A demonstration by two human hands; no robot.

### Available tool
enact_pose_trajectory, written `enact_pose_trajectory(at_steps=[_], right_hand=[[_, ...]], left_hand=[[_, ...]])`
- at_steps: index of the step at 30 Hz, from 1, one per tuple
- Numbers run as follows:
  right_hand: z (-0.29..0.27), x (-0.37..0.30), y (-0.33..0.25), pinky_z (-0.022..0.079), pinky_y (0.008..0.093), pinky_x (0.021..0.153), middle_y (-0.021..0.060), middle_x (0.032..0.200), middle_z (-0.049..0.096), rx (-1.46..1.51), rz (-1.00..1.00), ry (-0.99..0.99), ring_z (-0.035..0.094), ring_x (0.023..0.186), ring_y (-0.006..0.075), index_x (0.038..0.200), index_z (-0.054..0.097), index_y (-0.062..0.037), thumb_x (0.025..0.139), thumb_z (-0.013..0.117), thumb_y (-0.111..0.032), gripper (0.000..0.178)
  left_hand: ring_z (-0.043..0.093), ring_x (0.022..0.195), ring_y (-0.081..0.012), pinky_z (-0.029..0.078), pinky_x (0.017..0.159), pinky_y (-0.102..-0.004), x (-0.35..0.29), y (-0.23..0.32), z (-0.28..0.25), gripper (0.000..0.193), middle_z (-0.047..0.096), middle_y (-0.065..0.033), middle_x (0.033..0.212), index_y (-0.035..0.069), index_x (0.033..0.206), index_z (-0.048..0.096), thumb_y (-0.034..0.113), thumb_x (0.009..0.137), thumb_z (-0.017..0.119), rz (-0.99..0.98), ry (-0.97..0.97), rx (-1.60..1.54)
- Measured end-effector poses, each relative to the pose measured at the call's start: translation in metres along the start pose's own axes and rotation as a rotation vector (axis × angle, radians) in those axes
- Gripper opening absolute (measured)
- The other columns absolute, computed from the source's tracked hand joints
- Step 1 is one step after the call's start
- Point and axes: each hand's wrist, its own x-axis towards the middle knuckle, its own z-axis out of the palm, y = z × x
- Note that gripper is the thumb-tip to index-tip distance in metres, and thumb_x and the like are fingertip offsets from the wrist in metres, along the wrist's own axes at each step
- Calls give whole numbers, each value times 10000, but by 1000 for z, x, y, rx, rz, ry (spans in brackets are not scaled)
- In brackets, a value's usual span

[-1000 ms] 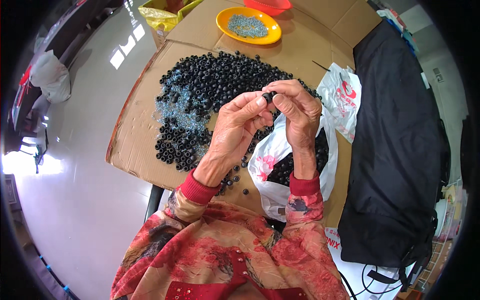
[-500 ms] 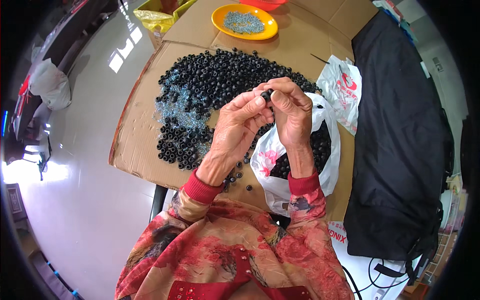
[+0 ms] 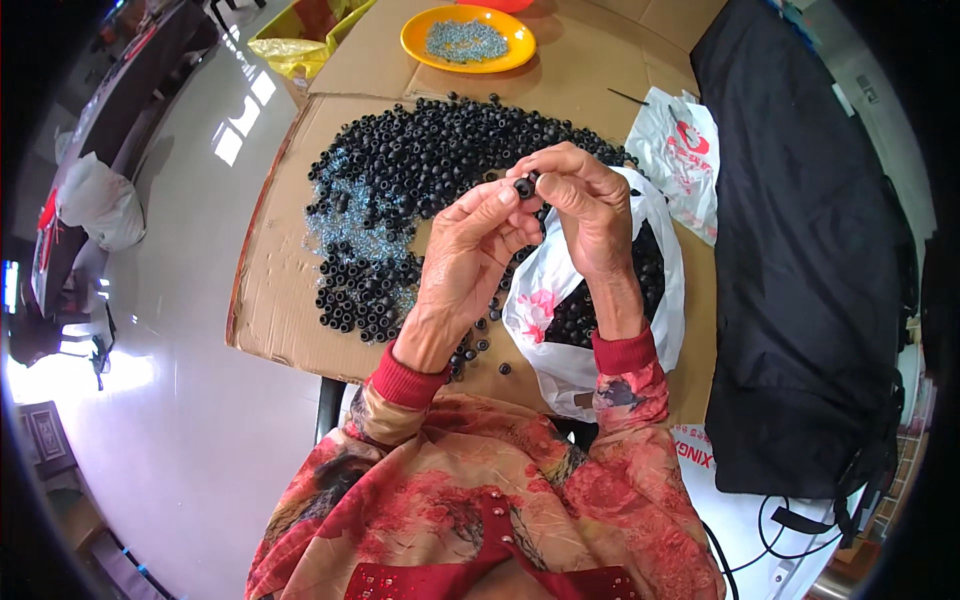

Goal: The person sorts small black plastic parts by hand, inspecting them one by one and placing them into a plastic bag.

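Note:
Above the pile, both my hands meet at a small round black ring-shaped bead (image 3: 523, 188) with a hole in its middle. My left hand (image 3: 468, 250) pinches it between thumb and forefinger. From the other side, my right hand (image 3: 592, 215) has its thumb and fingertips closed on it; a small piece between those fingers is too hidden to tell. A big heap of similar black beads (image 3: 440, 140) spreads behind my hands. Small clear bluish pieces (image 3: 355, 225) lie among them on the left. Under my right wrist stands a white plastic bag (image 3: 660, 335) with more black beads inside.
Cardboard (image 3: 270, 290) covers the table. At the far side sits an orange plate (image 3: 415, 45) of bluish pieces, with a red dish behind. A flattened white bag (image 3: 680, 150) lies at right, beside a long black cloth case (image 3: 800, 280). A yellow-lined bin (image 3: 305, 40) stands far left.
The bead now shows its hole more plainly, and my right fingers have drawn slightly away to the right. The whole view has shifted a little.

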Motion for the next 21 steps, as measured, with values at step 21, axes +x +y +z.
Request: enact_pose_trajectory(at_steps=[21], right_hand=[[-18,-10,-12,432,285,808,103,897,611,-219,-94,-31,570,857,172,875,647,-2,781,583,-19,116]], left_hand=[[597,706,-138,512,676,-262,2,-19,6,195,626,-108,859,-56,978,580,105,874,539,39,40,84]])
